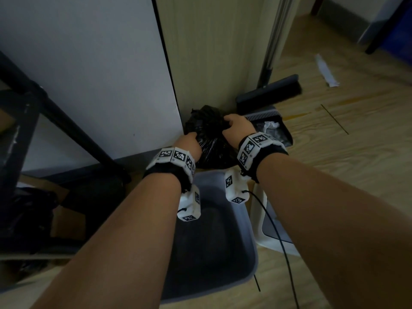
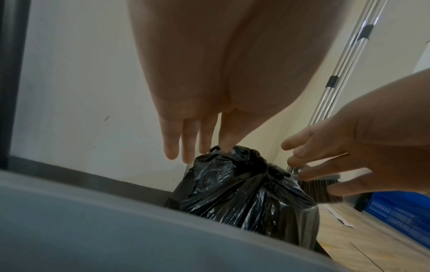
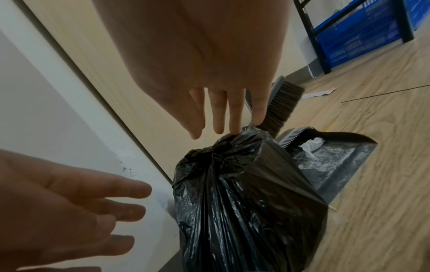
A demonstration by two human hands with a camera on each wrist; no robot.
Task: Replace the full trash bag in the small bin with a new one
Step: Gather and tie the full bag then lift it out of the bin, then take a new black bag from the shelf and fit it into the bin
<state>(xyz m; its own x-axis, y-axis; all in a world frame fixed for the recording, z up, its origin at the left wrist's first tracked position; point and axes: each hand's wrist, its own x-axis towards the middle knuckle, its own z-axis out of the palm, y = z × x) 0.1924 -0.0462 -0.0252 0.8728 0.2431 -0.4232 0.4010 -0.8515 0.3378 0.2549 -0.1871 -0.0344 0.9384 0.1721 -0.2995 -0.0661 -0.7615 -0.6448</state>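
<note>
Leftmost, a dark metal frame [image 1: 33, 103] stands against a white panel [image 1: 89, 63], with a cardboard box [image 1: 64, 219] on the floor below it. Next comes the left hand [image 1: 189, 144], its fingers [image 2: 189, 139] straight and slightly spread, one fingertip touching the crumpled top of the black trash bag [image 1: 211, 134]. That bag stands upright on the wooden floor [image 1: 345, 152] beyond the far edge of the grey bin [image 1: 245, 253], against the foot of a beige panel [image 1: 211, 52]; its long axis is vertical, and its gathered, knotted neck [image 3: 218, 152] points up. The bin's inside looks bare and unlined. On the bag's other side, the right hand [image 1: 238, 127] reaches in with straight, loosely spread fingers [image 3: 235, 114], a fingertip just meeting the neck; neither hand grips the plastic. Just right of the bag lies a dustpan [image 1: 274, 128] holding crumpled white paper, with a broom head [image 1: 269, 90] behind it. Farther right, a white scrap [image 1: 325, 70] lies on the floor, and a blue crate [image 3: 358, 36] sits in a dark rack.
</note>
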